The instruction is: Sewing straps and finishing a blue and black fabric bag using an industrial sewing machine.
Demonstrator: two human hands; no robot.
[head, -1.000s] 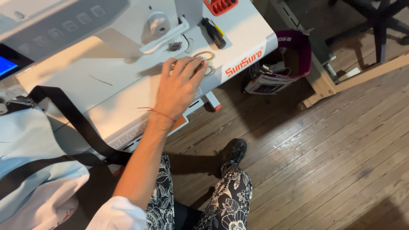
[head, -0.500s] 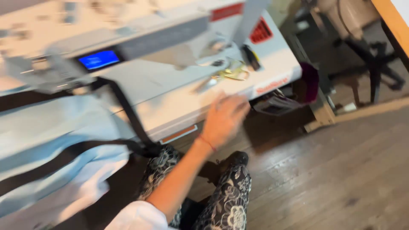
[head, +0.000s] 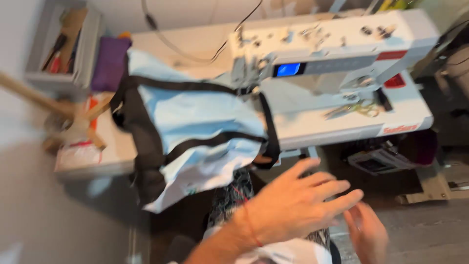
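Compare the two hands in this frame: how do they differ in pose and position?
The left hand is large in view, fingers spread, pointing right, a red thread at its wrist. The right hand sits lower, partly cut by the frame edge, blurred, with no band visible. Both are bare, empty and off the sewing machine.

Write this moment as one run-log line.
left hand: open, in air, holds nothing | right hand: open, blurred | sewing machine on table | blue cloth draped beside it

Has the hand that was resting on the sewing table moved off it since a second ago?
Yes. That hand has come off the white sewing table toward the person, and now hovers open below the table's front edge.
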